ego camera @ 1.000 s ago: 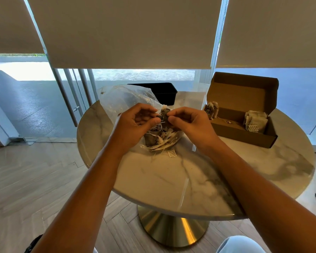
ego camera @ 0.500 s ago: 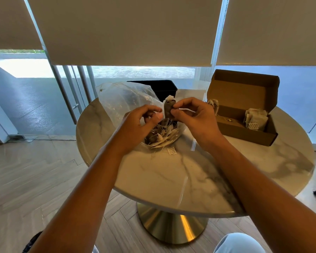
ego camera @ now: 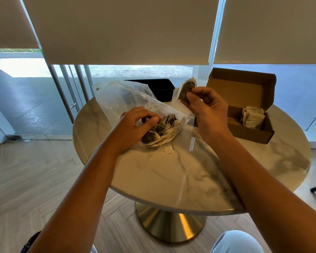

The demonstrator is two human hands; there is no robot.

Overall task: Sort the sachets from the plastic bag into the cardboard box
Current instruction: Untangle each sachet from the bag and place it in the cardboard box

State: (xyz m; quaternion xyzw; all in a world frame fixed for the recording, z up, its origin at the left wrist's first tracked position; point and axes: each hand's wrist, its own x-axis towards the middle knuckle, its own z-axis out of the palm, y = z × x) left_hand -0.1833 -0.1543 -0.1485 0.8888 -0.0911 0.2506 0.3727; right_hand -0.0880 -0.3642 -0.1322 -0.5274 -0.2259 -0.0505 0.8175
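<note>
A clear plastic bag [ego camera: 120, 99] lies on the round marble table [ego camera: 171, 172], with several brown and white sachets [ego camera: 161, 132] piled at its open mouth. My left hand [ego camera: 137, 123] rests on that pile, fingers curled into the sachets. My right hand [ego camera: 206, 105] is raised between bag and box and pinches one brown sachet [ego camera: 185, 90] upright. The open cardboard box [ego camera: 244, 114] stands at the right, lid up, with several pale sachets [ego camera: 252, 118] in its right end.
A black rectangular container [ego camera: 159, 88] stands behind the bag at the table's far edge. One small white printed tag [ego camera: 169, 149] lies loose on the marble in front of the bag. Window blinds hang behind; wooden floor surrounds the table.
My right hand has lifted one sachet out of the bag and carried it up and right toward the box. My left hand has dropped onto the pile in the bag.
</note>
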